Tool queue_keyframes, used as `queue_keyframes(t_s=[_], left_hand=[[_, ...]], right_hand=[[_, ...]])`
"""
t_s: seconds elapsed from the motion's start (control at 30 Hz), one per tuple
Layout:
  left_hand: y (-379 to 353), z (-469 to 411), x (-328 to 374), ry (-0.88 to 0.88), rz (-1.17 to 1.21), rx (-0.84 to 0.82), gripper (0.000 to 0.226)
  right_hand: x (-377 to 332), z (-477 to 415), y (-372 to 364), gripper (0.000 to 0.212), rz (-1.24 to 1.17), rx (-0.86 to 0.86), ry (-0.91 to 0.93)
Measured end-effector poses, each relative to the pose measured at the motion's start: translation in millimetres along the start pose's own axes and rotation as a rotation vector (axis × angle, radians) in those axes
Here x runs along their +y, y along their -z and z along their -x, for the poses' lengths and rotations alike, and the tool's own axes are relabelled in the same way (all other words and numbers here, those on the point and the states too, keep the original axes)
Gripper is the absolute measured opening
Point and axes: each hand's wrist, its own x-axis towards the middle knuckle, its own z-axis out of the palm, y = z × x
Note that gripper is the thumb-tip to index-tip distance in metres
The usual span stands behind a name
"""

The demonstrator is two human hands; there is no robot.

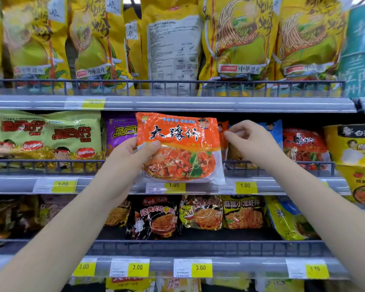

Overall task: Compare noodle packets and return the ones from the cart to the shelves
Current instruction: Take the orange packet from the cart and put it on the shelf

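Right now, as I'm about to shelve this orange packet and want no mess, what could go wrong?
The left hand pinches the glossy orange plastic noodle packet by its left edge; it may slip. The right hand is at the blue plastic packet among crowded packets; pushing in could crumple them or tip one over the grey wire rail.

We have the noodle packet before the middle shelf, left hand at its eight o'clock, right hand at three, pinching a shelved packet.
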Motion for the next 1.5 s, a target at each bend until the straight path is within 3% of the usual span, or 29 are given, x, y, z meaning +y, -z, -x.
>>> queue_keyframes(t_s=[0.1, 0.17, 0.27, 0.3, 0.37, 0.43, 0.67, 0.77, 0.93, 1.13, 1.37, 1.5], left_hand=[[-11, -12, 1, 0.041, 0.07, -0.013, 0.025], [-22, -18, 4, 0.059, 0.091, -0.023, 0.025], [-34, -29, 8, 0.045, 0.05, -0.027, 0.022], [-36, -32, 10, 0.041, 0.023, -0.023, 0.023], [-38, -37, 13, 0.04, -0.033, -0.042, 0.027], [-38, -39, 16, 0.037, -0.095, -0.075, 0.036], [-38, -51, 6, -0.064, -0.253, -0.061, 0.019], [-41, -52, 8, -0.127, -0.343, 0.001, 0.019], [-44, -59, 7, -0.185, -0.383, 0.048, 0.018], [-45, -69, 8, -0.207, -0.389, 0.093, 0.05], [-40, -71, -11, -0.225, -0.48, 0.066, 0.055], [-41, -64, -15, -0.275, -0.611, 0.106, 0.072]], right_hand=[[-14, 14, 6, 0.046, -0.27, -0.217, -0.069], [-17, 20, 7, 0.051, -0.236, -0.338, -0.056], [-15, 20, 6, 0.032, -0.207, -0.357, -0.036], [-12, 17, 5, 0.037, -0.202, -0.327, -0.047], [-9, 11, 4, 0.069, -0.202, -0.278, -0.069], [-9, 8, 2, 0.086, -0.202, -0.25, -0.113], [-9, 3, -1, 0.033, -0.243, -0.227, -0.11], [-12, 0, 0, 0.047, -0.187, -0.177, -0.082], [-12, -4, -4, 0.046, -0.125, -0.155, -0.047], [-11, -9, -12, 0.051, -0.066, -0.137, -0.03], [-1, -6, -11, 0.034, 0.086, -0.181, -0.02], [9, -4, -14, 0.051, 0.185, -0.2, -0.016]])
